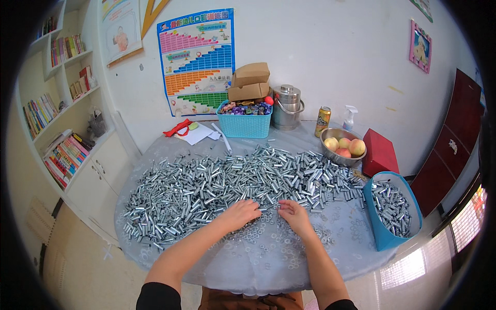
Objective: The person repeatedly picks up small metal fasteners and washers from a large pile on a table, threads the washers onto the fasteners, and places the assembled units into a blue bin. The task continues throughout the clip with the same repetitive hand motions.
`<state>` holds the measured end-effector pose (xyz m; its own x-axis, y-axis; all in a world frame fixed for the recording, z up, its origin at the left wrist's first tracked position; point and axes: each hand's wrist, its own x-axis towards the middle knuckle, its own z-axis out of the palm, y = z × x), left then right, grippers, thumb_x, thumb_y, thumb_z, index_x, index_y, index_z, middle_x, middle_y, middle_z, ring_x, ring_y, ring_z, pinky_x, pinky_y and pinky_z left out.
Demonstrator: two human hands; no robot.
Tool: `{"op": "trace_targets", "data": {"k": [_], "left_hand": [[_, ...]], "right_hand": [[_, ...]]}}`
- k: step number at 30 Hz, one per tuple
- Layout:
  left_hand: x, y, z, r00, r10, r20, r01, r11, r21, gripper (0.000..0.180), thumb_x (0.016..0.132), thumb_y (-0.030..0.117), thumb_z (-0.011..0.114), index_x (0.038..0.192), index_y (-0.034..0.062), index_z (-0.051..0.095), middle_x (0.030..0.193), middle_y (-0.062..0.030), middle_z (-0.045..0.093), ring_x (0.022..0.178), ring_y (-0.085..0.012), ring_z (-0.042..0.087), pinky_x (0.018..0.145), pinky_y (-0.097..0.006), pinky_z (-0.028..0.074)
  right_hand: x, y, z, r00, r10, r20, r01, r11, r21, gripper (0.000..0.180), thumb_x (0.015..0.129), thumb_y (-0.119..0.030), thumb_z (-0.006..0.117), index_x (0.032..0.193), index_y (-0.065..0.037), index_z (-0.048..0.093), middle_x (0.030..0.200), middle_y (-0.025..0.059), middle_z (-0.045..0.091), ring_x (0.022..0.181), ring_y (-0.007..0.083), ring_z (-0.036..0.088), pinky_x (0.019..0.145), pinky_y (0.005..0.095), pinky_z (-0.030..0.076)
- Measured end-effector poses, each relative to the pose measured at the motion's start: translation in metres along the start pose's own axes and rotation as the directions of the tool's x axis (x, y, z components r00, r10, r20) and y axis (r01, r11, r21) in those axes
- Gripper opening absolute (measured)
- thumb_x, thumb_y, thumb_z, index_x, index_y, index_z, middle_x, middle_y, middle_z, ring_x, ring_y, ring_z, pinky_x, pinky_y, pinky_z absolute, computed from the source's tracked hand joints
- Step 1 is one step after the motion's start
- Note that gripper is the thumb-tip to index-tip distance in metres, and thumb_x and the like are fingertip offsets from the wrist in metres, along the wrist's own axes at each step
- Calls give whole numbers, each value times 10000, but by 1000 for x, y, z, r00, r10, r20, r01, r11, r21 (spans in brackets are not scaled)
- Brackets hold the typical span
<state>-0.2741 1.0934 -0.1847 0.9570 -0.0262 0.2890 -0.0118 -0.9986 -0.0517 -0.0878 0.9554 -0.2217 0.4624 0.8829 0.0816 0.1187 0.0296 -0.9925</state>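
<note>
Left hand (240, 213) lies curled, fingers together, on shiny steel tubes (222, 183) heaped across the desk (268, 263). Right hand (293, 213) pinches one thin tube (269, 207) between them, fingers closed on it, beside small ring washers (268, 240).

shiny metal sleeves (217, 181), plastic basket (244, 125) (woven-look)

Counts from what I can see: 2 hands, left hand (238, 214) + right hand (294, 214), both on the table (289, 268). Metal tubes (217, 181): way too many to count, hundreds prob. 1 blue bin (385, 240) w/ more tubes in it. 1 steel bowl (330, 155) w/ approx 4 peaches (356, 146). 1 teal basket (245, 126), 2 cardboard boxes (250, 82) on top. 1 steel pot (287, 107), 1 drink can (323, 121), 1 spray bottle (350, 118), 1 red box (380, 153). 1 big chart poster (197, 62) on the wall.
</note>
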Motion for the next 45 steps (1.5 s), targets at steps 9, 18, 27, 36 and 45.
{"op": "trace_targets", "data": {"k": [9,18,27,36,45], "left_hand": [[-10,0,13,976,-162,-148,120,959,-258,99,791,78,559,877,42,525,884,-89,532,889,-277,518,772,-378,418],[-12,36,10,586,-810,-19,-52,-14,-999,273,868,-13,560,1112,24,444,927,-116,606,824,-180,613,759,-269,506],[-23,40,20,489,-836,249,-224,-397,-890,136,844,-42,578,945,9,502,985,-209,625,868,-287,653,785,-356,562],[-24,45,20,507,-811,291,-175,-427,-887,137,826,-24,622,925,-37,528,921,-192,640,811,-266,670,725,-314,575],[-26,47,15,494,-819,292,-22,-347,-937,146,806,39,671,917,-37,617,840,-145,675,593,-134,622,525,-243,533]], "right_hand": [[-3,-7,3,1000,13,-9,-12,994,109,342,842,-16,615,1180,-20,564,956,26,593,854,77,568,740,209,478],[-4,-9,2,987,98,127,-132,944,303,263,836,-42,634,1093,-15,582,983,55,648,868,122,618,723,235,495],[-12,-23,16,978,106,180,-169,907,385,208,838,-8,617,1034,-3,550,1007,105,630,910,175,624,811,285,518],[-12,-18,19,985,83,153,-139,905,402,192,834,12,607,1018,3,551,1021,117,629,907,180,621,826,290,509],[-13,-26,19,993,45,111,-85,917,390,191,837,15,601,1023,4,555,1021,118,631,906,180,621,827,295,505]]}}
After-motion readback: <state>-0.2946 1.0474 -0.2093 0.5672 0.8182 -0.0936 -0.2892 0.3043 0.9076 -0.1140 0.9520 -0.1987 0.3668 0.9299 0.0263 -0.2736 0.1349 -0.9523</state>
